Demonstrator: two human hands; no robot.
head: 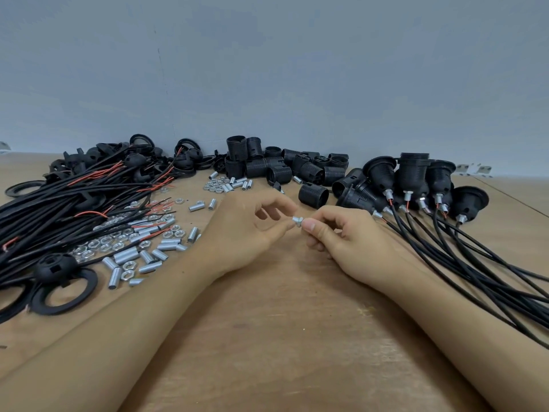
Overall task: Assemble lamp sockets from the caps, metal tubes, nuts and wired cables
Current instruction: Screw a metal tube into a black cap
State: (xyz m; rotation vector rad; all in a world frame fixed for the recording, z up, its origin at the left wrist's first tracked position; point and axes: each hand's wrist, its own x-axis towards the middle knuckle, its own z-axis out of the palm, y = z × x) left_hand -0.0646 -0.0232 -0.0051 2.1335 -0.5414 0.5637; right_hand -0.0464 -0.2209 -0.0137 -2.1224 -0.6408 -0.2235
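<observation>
Head view: metal tube (296, 220) with nut (298, 223) held above table (282, 337), between both hands. Left hand (246, 233) pinches one end; right hand (341, 236) pinches nut end. Judgement — part light, rigid, smooth, likely slippery; grip by fingertips at ends, turn nut gently.

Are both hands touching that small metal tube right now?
Touching. In the head view, left hand and right hand pinch the metal tube between fingertips, one from each end.
</observation>
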